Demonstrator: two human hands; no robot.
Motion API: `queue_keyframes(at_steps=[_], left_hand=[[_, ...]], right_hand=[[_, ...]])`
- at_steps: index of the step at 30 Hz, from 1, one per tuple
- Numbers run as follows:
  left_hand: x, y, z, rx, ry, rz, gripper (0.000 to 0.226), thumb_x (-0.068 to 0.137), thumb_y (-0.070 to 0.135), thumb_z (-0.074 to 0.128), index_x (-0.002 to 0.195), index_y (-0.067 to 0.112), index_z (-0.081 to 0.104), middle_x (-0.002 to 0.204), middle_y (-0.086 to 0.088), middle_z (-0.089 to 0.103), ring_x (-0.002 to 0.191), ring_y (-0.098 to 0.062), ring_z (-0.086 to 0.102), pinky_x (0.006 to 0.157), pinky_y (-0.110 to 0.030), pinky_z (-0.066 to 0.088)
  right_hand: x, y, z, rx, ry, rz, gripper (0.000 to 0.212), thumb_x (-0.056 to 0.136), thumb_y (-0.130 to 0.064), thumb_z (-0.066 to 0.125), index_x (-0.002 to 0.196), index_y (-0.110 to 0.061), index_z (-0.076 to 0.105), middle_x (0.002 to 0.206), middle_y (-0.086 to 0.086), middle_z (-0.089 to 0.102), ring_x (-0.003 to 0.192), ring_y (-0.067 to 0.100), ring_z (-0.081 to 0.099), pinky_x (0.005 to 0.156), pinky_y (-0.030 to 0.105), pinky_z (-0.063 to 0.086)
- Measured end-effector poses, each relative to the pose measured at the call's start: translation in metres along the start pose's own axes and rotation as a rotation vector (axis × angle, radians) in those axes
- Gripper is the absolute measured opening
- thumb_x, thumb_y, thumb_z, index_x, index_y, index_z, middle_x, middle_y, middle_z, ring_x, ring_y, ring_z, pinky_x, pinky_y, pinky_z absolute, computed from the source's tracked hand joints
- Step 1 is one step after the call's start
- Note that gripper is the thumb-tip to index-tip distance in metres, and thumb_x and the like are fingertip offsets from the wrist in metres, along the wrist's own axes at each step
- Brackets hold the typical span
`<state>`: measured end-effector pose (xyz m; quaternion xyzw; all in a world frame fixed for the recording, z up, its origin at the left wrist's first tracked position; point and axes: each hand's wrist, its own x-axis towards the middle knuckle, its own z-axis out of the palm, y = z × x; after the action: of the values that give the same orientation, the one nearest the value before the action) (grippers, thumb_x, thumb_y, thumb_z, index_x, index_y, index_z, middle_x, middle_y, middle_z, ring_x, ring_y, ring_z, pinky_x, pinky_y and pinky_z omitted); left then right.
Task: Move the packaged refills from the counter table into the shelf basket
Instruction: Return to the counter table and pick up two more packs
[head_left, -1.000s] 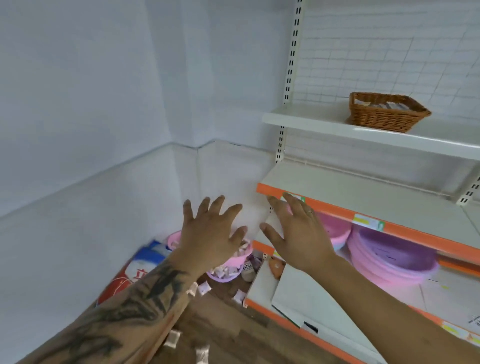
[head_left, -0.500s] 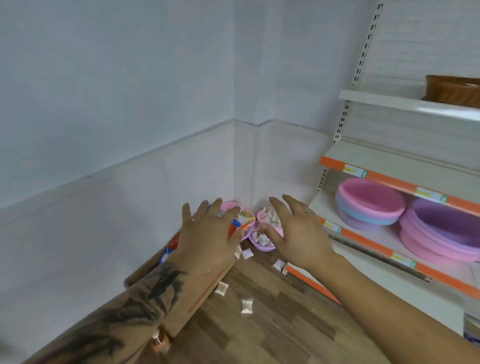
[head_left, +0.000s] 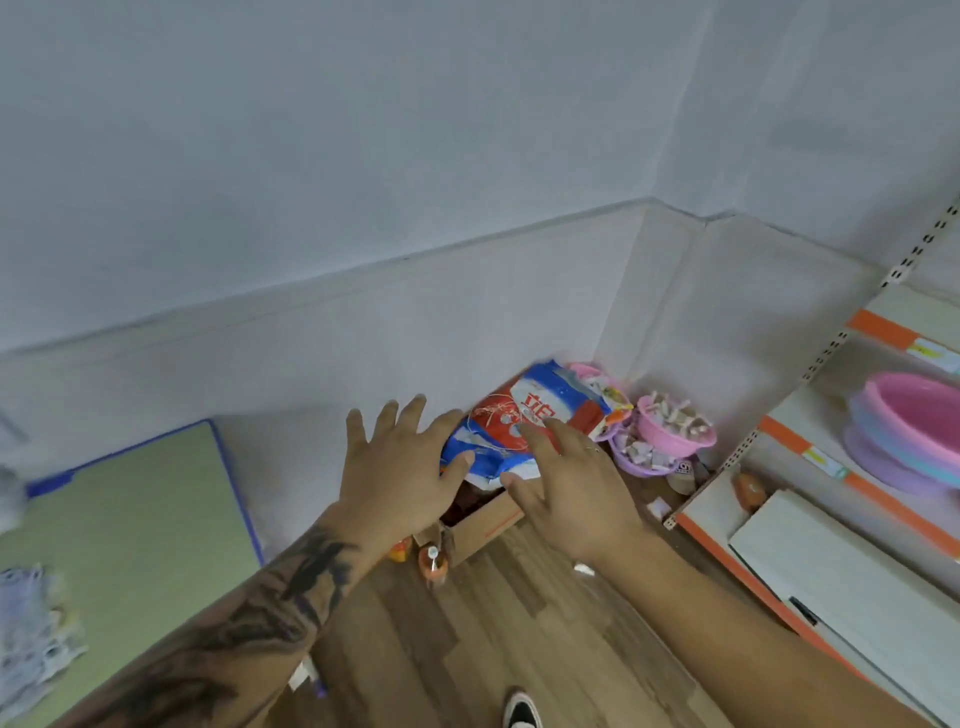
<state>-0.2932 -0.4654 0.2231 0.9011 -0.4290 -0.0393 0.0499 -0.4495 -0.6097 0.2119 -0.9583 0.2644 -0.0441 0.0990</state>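
Both hands, left hand (head_left: 396, 470) and right hand (head_left: 569, 493), are hanging spread and empty, apparently turning toward the green worktop (head_left: 124, 525) for more refills.

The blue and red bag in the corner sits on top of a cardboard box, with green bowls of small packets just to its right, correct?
Not quite: the head view shows the bowls are pink and purple, not green. The rest holds: the blue and red bag lies on the cardboard box in the corner, with the bowls of small packets just to its right.
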Motion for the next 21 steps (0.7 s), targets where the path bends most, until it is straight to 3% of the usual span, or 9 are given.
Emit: queue_keyframes(at_steps=[2, 7, 11, 17, 21], left_hand=[[-0.009, -0.028, 0.004, -0.021, 0.014, -0.053, 0.063, 0.102, 0.068, 0.026, 0.16, 0.045, 0.017, 0.172, -0.001, 0.015, 0.158, -0.03, 0.012, 0.122, -0.065, 0.004], [-0.033, -0.103, 0.017, -0.022, 0.019, -0.22, 0.065, 0.1, 0.072, 0.019, 0.159, 0.045, 0.018, 0.172, -0.002, 0.016, 0.158, -0.031, 0.014, 0.122, -0.066, 0.006], [-0.055, -0.157, 0.034, 0.014, -0.029, -0.365, 0.07, 0.097, 0.075, 0.009, 0.158, 0.044, 0.017, 0.171, -0.002, 0.018, 0.157, -0.033, 0.017, 0.122, -0.066, 0.007], [-0.08, -0.23, 0.055, -0.024, -0.083, -0.63, 0.063, 0.102, 0.068, 0.016, 0.159, 0.043, 0.017, 0.171, -0.001, 0.016, 0.157, -0.031, 0.015, 0.123, -0.064, 0.005], [-0.091, -0.272, 0.074, -0.037, -0.083, -0.781, 0.067, 0.097, 0.069, 0.012, 0.158, 0.043, 0.023, 0.169, -0.002, 0.023, 0.155, -0.032, 0.02, 0.123, -0.064, 0.006]], right_hand=[[0.011, -0.029, 0.007, 0.018, -0.028, -0.047, 0.082, 0.09, -0.072, 0.021, 0.157, -0.027, 0.035, 0.16, 0.012, 0.039, 0.145, 0.034, 0.039, 0.119, 0.046, 0.034], [0.048, -0.103, 0.04, 0.03, -0.076, -0.243, 0.056, 0.099, -0.053, 0.051, 0.147, -0.024, 0.046, 0.151, 0.012, 0.05, 0.141, 0.034, 0.046, 0.112, 0.05, 0.043], [0.087, -0.159, 0.081, 0.0, -0.176, -0.372, 0.065, 0.099, -0.065, 0.029, 0.157, -0.034, 0.028, 0.163, 0.009, 0.036, 0.15, 0.031, 0.033, 0.117, 0.053, 0.038], [0.133, -0.236, 0.121, -0.016, -0.327, -0.556, 0.065, 0.104, -0.06, 0.036, 0.162, -0.035, 0.019, 0.168, 0.007, 0.023, 0.153, 0.03, 0.027, 0.122, 0.046, 0.024], [0.163, -0.275, 0.159, -0.007, -0.417, -0.678, 0.065, 0.104, -0.06, 0.035, 0.16, -0.033, 0.018, 0.167, 0.006, 0.027, 0.152, 0.028, 0.028, 0.123, 0.043, 0.027]])
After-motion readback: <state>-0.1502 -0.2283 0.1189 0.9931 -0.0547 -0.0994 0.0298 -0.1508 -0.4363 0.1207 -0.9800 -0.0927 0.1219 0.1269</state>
